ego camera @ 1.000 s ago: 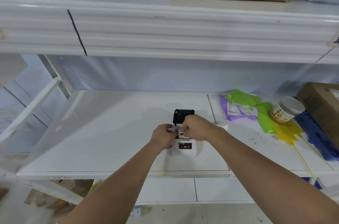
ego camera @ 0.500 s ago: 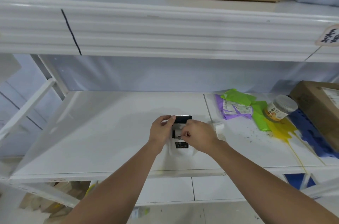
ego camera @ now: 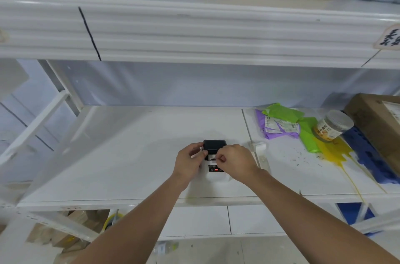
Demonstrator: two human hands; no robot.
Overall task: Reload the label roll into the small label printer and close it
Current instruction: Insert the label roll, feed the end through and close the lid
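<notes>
A small white label printer [ego camera: 216, 174] sat near the shelf's [ego camera: 129, 155] front edge, its black lid [ego camera: 214, 145] partly lowered. The left hand [ego camera: 189, 163] curled against its side; the right hand [ego camera: 234, 163] pinched something at the paper slot. Closing well probably meant keeping the label end free.

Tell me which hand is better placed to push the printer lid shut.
Left, probably. The left hand already has fingers at the black lid, while the right hand is pinched lower down, over the printer front.
</notes>
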